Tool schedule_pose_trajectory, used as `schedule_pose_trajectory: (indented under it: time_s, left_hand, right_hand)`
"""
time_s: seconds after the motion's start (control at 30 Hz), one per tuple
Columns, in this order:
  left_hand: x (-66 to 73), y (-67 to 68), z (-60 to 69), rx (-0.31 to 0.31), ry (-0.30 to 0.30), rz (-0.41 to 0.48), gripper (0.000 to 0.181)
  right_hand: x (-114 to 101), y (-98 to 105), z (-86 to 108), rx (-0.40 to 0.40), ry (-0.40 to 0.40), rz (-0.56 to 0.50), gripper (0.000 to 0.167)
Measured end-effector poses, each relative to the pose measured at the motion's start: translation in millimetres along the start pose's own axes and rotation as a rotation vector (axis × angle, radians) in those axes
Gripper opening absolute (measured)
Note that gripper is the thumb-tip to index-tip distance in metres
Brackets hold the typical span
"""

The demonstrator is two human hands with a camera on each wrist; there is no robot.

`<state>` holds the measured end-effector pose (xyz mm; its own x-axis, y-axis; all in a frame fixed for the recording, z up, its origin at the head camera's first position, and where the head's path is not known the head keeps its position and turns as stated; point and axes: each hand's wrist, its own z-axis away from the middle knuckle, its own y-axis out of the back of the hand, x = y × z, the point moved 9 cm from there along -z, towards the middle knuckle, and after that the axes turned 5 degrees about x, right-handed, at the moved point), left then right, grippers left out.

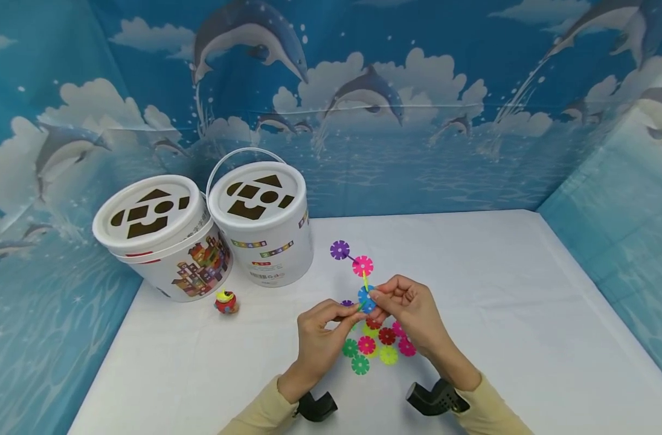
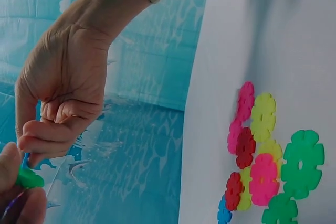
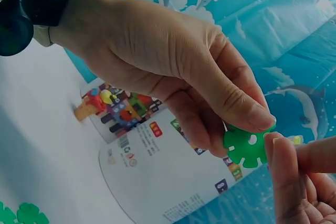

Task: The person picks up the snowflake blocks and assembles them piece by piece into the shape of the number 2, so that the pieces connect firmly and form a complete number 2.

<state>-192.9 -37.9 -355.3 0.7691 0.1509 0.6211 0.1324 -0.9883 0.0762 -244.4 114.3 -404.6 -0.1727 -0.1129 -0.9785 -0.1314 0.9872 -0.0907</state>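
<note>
Above the table my left hand (image 1: 321, 335) pinches a green notched snowflake disc (image 3: 244, 149) between thumb and fingers. Right against it, my right hand (image 1: 412, 309) pinches a blue snowflake disc (image 1: 366, 300) by its edge. A chain runs up from the blue one: a yellow disc (image 1: 365, 281) seen edge-on, a pink disc (image 1: 363, 266) and a purple disc (image 1: 339, 249). Green and blue meet at their edges; fingers hide how far their slots engage. Beneath the hands lie several loose discs, among them a green disc (image 2: 304, 163), a pink disc (image 2: 263, 179) and a yellow disc (image 1: 388, 354).
Two white lidded buckets stand at the back left, one bucket (image 1: 276, 254) upright with its handle raised, the other bucket (image 1: 162, 275) beside it. A small red and yellow toy figure (image 1: 226, 302) sits before them. A dolphin-print cloth (image 1: 418, 163) hangs behind the white table (image 1: 527, 302).
</note>
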Motion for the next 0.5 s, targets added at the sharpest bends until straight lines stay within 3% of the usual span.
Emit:
schedule_pose_trajectory:
  time_s: [0.13,0.33,0.5]
  left_hand:
    - [-0.3,-0.2,-0.1,-0.005,-0.006,0.008,0.022]
    - [-0.2,2.6,-2.0,0.001,-0.010,-0.024,0.021]
    - [-2.4,2.3,-1.8,-0.012,0.010,0.002,0.022]
  right_hand:
    - [4,4,-0.8,0.028,-0.055,0.037,0.021]
    - [13,4,-1.2,0.011,-0.156,-0.033,0.018]
    - [14,5,-2.9,0.000,-0.149,0.008,0.013]
